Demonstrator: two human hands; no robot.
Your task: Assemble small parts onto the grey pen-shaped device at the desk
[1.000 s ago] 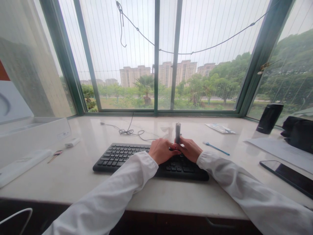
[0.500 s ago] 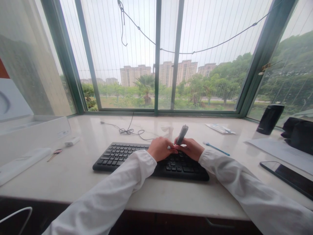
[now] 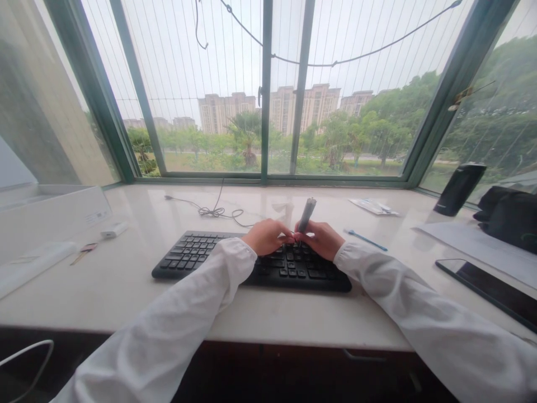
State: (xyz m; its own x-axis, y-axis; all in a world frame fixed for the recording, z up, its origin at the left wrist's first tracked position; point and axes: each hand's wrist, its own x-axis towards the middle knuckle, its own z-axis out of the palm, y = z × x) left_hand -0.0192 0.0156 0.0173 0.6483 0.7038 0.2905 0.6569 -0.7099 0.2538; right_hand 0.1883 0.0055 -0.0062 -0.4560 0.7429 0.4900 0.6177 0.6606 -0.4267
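A black keyboard [image 3: 201, 258] lies on the pale sill-like desk [image 3: 126, 280]. Both my hands rest over its right half, knuckles up, in white sleeves. My right hand [image 3: 322, 239] is closed around the lower end of a slim grey pen-like tool [image 3: 306, 214], which leans slightly to the right. My left hand [image 3: 265, 236] is curled beside it, fingertips meeting the tool's base; what they pinch is hidden.
A thin cable [image 3: 216, 211] lies behind the keyboard. A blue swab-like stick [image 3: 364, 239] and a flat packet [image 3: 373, 206] lie to the right. Farther right: a dark cylinder [image 3: 458, 188], a black bag [image 3: 507, 217], a paper sheet, a phone [image 3: 489, 286]. A white box [image 3: 46, 215] stands left.
The grey tool stood upright, then tilted right and has come partly back. My view has tipped upward a little, so the desk and hands sit lower-left in frame.
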